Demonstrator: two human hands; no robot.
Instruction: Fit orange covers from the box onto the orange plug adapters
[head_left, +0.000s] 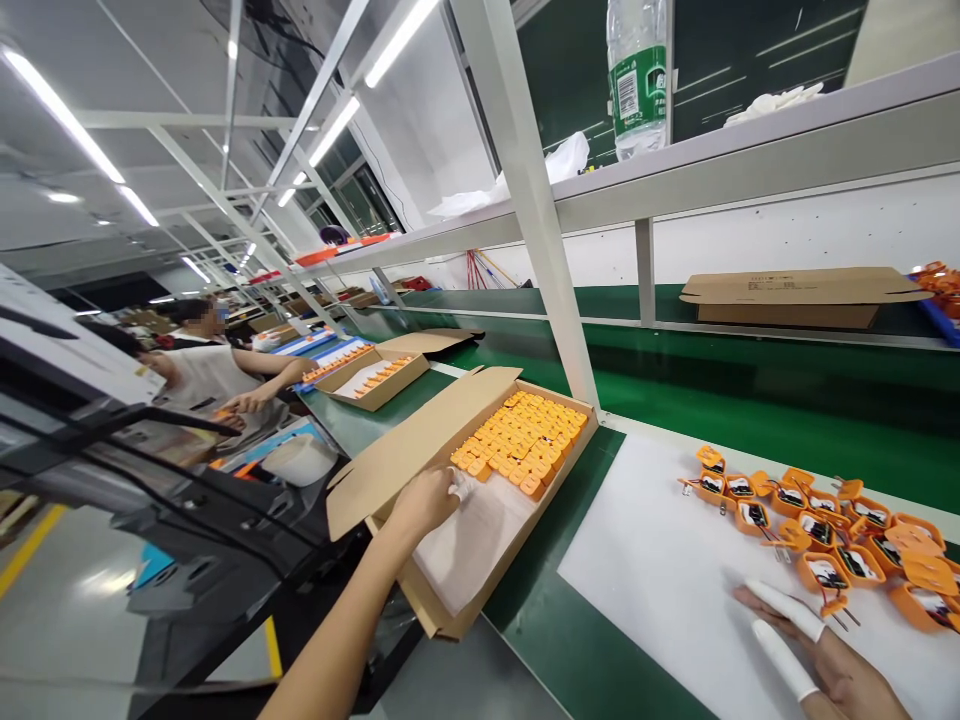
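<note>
My left hand [429,500] reaches into an open cardboard box [442,612], beside the front row of small orange plastic cases [521,435] packed closely together. Its fingers are curled, with a white finger cot showing; whatever is between them is hidden. White sheet lining [480,535] covers the near part of the box floor. At the lower right, my right hand [832,650] hovers over or rests on a white sheet [652,540], fingers stretched and apart, two in white finger cots. Just beyond it lie several open orange cases [821,572] with dark parts, wires and metal prongs.
A metal post [525,200] stands behind the box and carries a shelf with a water bottle [637,85]. A closed carton [795,290] lies at the back right. To the left are another box [375,385] and a co-worker [217,385] with hands at the bench.
</note>
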